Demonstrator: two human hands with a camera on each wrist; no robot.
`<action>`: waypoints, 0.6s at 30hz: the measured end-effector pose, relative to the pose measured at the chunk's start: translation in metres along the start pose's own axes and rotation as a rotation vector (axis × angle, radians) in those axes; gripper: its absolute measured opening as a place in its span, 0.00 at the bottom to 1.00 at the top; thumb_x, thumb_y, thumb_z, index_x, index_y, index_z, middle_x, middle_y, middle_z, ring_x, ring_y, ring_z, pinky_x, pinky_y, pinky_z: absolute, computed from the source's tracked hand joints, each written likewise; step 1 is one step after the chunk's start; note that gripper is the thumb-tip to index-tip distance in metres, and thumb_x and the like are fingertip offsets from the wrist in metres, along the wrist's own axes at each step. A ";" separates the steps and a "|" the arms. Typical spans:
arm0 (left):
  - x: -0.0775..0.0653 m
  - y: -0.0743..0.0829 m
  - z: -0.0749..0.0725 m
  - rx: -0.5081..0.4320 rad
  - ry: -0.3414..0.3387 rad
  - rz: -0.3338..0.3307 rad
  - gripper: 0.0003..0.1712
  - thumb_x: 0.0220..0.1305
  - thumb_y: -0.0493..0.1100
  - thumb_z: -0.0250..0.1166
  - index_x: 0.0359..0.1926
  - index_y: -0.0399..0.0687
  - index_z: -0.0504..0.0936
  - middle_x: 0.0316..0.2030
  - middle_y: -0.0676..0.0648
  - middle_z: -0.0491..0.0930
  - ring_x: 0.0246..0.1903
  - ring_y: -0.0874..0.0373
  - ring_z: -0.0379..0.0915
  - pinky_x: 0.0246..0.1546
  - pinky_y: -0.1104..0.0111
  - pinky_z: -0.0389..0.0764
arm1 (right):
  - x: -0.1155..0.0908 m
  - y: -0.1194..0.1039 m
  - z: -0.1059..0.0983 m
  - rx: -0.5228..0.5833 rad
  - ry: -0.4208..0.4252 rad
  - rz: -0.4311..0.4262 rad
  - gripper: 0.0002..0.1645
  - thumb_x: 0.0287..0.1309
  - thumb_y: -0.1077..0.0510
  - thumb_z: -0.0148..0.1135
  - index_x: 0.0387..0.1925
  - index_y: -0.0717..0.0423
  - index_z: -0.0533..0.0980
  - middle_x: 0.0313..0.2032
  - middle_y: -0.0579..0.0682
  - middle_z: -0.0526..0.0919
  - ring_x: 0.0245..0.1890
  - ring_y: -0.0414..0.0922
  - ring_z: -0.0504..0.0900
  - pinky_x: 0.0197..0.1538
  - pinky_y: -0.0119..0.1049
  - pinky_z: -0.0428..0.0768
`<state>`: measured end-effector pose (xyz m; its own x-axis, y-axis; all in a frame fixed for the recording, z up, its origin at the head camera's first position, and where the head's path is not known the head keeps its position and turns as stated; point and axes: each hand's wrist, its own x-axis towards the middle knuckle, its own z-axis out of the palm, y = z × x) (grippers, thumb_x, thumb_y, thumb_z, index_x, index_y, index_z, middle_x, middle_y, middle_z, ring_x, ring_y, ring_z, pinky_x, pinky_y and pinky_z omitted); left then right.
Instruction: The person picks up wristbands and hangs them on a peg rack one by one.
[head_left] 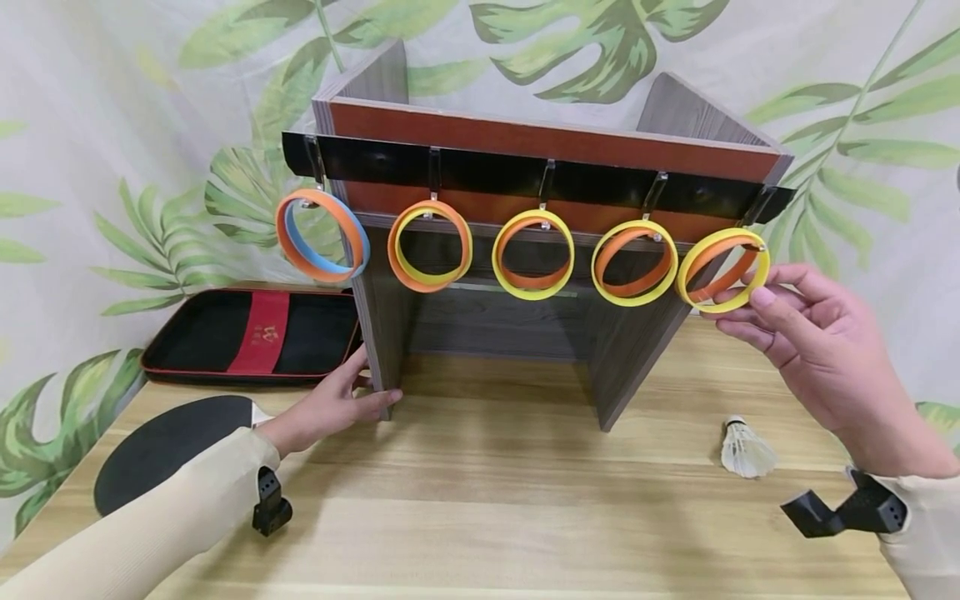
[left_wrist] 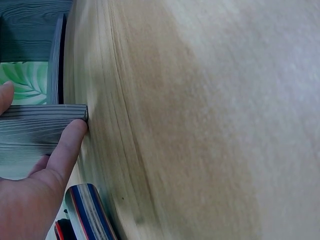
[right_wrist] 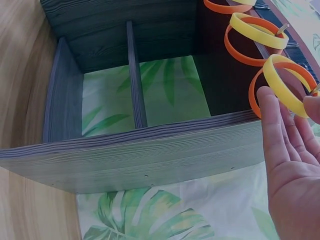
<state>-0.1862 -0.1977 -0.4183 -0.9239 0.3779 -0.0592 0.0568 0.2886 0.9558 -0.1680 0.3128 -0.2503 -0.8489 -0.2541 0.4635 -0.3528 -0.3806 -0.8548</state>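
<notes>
A grey wood-grain shelf unit (head_left: 633, 333) stands on the table with a black hook strip (head_left: 491, 171) across its upper front. Pairs of silicone wristbands hang from the hooks: orange with blue (head_left: 354, 229) at the left end, orange with yellow on the others. My right hand (head_left: 832, 358) pinches the yellow wristband (head_left: 760, 279) at the rightmost hook, thumb in front and fingers behind; an orange wristband (right_wrist: 254, 95) hangs with it. Low on the left, my left hand (head_left: 337, 404) grips the side panel (left_wrist: 30, 127) near its bottom front edge.
On the left lie a black table tennis bat (head_left: 168, 446) and, behind it, a black case (head_left: 198, 333) with a red band. A shuttlecock (head_left: 746, 450) lies on the wooden table (head_left: 480, 533) at the right. Leaf-patterned cloth (head_left: 112, 83) hangs behind.
</notes>
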 end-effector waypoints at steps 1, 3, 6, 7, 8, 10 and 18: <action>0.000 0.000 0.000 0.004 0.002 0.001 0.52 0.75 0.45 0.66 0.85 0.70 0.41 0.79 0.33 0.52 0.71 0.30 0.60 0.54 0.49 0.87 | 0.000 0.000 0.000 0.003 -0.001 0.000 0.17 0.74 0.80 0.40 0.50 0.74 0.75 0.49 0.64 0.88 0.45 0.55 0.91 0.52 0.41 0.89; 0.000 0.000 0.000 0.011 0.006 0.001 0.51 0.75 0.45 0.65 0.85 0.69 0.42 0.79 0.34 0.52 0.70 0.30 0.61 0.54 0.49 0.87 | 0.000 0.001 0.000 0.009 -0.005 0.000 0.17 0.74 0.80 0.39 0.51 0.75 0.75 0.50 0.65 0.88 0.46 0.56 0.91 0.52 0.41 0.89; 0.000 0.000 0.000 0.017 0.007 -0.001 0.51 0.75 0.45 0.65 0.85 0.69 0.41 0.79 0.34 0.52 0.70 0.30 0.62 0.54 0.50 0.88 | -0.001 0.003 -0.001 0.018 -0.014 -0.001 0.17 0.73 0.80 0.39 0.51 0.75 0.75 0.51 0.66 0.87 0.46 0.58 0.92 0.52 0.42 0.89; -0.001 0.000 0.000 0.019 0.006 -0.003 0.51 0.75 0.45 0.65 0.85 0.69 0.41 0.79 0.34 0.52 0.69 0.30 0.63 0.54 0.50 0.88 | -0.002 0.003 0.000 0.018 -0.016 0.001 0.18 0.73 0.80 0.38 0.51 0.75 0.75 0.51 0.66 0.87 0.46 0.58 0.92 0.53 0.42 0.89; -0.001 -0.001 0.000 0.020 0.005 -0.005 0.52 0.75 0.45 0.65 0.85 0.70 0.41 0.79 0.34 0.52 0.69 0.31 0.63 0.54 0.51 0.88 | -0.002 0.003 0.000 0.014 -0.015 0.002 0.18 0.73 0.80 0.38 0.51 0.75 0.75 0.52 0.66 0.87 0.46 0.58 0.92 0.53 0.42 0.89; -0.001 -0.001 0.000 0.024 0.005 -0.007 0.52 0.76 0.45 0.65 0.85 0.70 0.40 0.79 0.34 0.52 0.68 0.31 0.64 0.53 0.51 0.88 | -0.003 0.004 0.000 0.007 -0.014 0.005 0.18 0.73 0.80 0.38 0.51 0.75 0.75 0.52 0.65 0.87 0.46 0.58 0.92 0.53 0.41 0.89; 0.000 -0.001 0.001 0.050 0.026 0.022 0.51 0.75 0.44 0.66 0.85 0.68 0.43 0.78 0.34 0.54 0.64 0.33 0.68 0.48 0.56 0.88 | -0.001 0.006 0.002 -0.001 -0.057 0.031 0.19 0.74 0.80 0.37 0.52 0.74 0.75 0.54 0.66 0.87 0.48 0.58 0.91 0.54 0.41 0.88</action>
<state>-0.1856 -0.1977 -0.4198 -0.9316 0.3621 -0.0308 0.0951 0.3249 0.9410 -0.1683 0.3089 -0.2552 -0.8357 -0.3156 0.4495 -0.3272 -0.3711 -0.8690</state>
